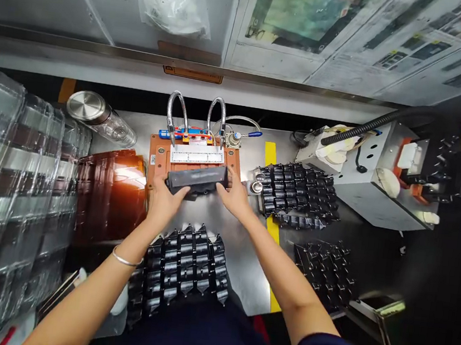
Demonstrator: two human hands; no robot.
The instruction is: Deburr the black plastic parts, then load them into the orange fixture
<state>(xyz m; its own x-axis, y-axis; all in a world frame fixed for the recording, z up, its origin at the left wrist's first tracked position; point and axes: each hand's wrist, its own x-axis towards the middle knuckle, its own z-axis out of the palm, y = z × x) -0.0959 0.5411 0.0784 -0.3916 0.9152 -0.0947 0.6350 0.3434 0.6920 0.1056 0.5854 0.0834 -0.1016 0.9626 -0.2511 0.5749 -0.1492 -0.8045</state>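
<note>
Between my two hands is a long black plastic part point(198, 177), tilted slightly up to the right. My left hand point(165, 201) grips its left end, thumb along the near side. At its right end, my right hand point(234, 192) closes with the thumb on the near edge. Just beyond the part lies an orange-brown fixture point(161, 159) with a white perforated strip point(196, 155) across it. Two bent metal hoses point(175, 104) arch over the strip. I cannot tell whether the part touches the fixture.
Black moulded parts lie in rows near my body point(186, 259) and right of the fixture point(299, 192). Stacked clear trays point(8, 167) rise at far left, beside amber trays point(110, 191) and a glass bottle point(112, 124). A grey machine point(377, 174) stands at right.
</note>
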